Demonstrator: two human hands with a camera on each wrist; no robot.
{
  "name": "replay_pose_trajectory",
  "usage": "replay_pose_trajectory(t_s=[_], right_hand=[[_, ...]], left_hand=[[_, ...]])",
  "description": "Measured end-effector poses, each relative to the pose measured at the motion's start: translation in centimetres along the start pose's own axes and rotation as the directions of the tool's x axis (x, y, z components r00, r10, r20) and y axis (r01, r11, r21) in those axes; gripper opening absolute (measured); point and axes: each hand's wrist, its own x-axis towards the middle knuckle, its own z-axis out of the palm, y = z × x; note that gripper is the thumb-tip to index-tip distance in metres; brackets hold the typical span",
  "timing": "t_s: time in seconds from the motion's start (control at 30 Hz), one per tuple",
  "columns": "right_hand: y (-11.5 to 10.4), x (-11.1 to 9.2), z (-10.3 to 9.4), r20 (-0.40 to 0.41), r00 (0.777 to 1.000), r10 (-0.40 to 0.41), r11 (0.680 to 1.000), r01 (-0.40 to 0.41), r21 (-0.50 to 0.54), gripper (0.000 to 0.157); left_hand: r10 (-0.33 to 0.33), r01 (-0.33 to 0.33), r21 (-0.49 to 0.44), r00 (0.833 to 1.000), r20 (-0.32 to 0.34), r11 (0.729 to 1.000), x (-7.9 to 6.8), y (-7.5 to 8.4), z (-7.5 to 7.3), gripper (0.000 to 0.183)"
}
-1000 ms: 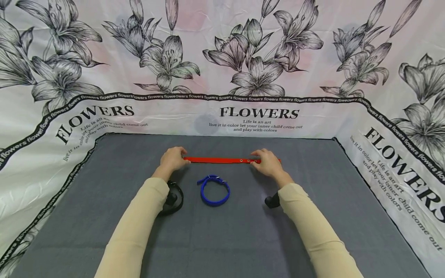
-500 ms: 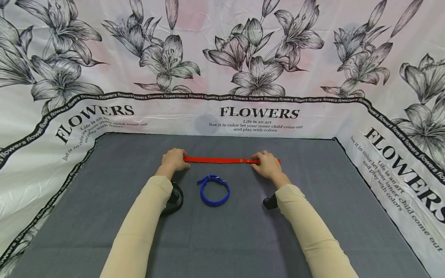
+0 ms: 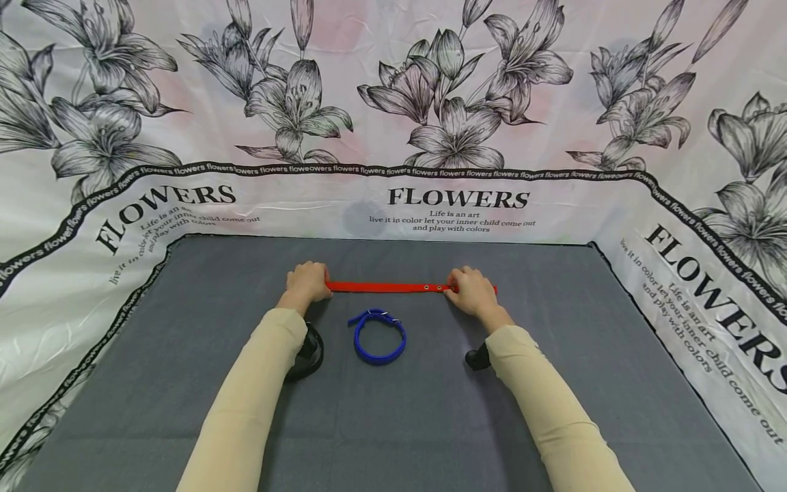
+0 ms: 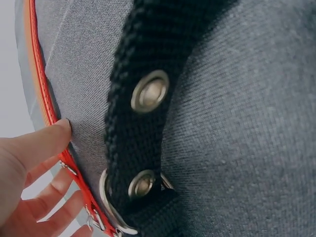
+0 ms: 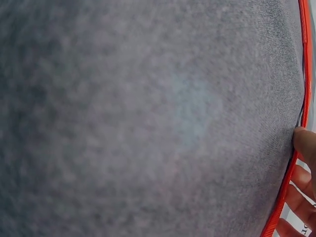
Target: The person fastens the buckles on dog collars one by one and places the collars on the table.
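A red pet collar [image 3: 387,288] is stretched straight from side to side between the two hands. My left hand [image 3: 307,281] pinches it near its buckle end, thumb on the near side and fingers behind; metal hardware [image 4: 68,168] shows by those fingers in the left wrist view. Toward the eyelet end my right hand [image 3: 472,290] pinches it, and the tip sticks out past the fingers. Nearer the body lies a blue collar [image 3: 381,359], buckled into a loop. A black collar [image 4: 133,123] with metal eyelets and a ring lies below the left wrist, partly hidden by the sleeve in the head view.
Grey cloth [image 3: 393,430] covers the table. Behind it and along both sides hangs a white flower-printed cloth [image 3: 455,212]. A black wrist device [image 3: 478,357] shows beneath the right forearm.
The left hand has shifted slightly to the right. The red collar's left and middle parts sit a little nearer the body. The blue collar stays in place.
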Motion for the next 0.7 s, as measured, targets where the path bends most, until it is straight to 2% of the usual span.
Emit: replay_pose_trajectory(t_s=[0.33,0.5,0.7], right_hand=[[0.0,0.0,-0.4,0.022,1.0,-0.012,1.0,0.012,0.0,0.02],[-0.1,0.1,-0.9,0.015,0.999,-0.045,0.999,0.045,-0.016,0.022],[0.0,0.4,-1.6,0.01,0.998,-0.069,0.998,0.069,0.005,0.021]], left_hand=[[0.016,-0.018,0.049,0.999,0.047,0.999,0.2,-0.1,-0.2,0.019],[0.037,-0.039,0.032,0.997,0.072,0.999,0.1,-0.3,-0.6,0.019],[0.063,-0.064,0.007,0.996,0.068,0.998,-0.3,-0.9,-1.2,0.02]])
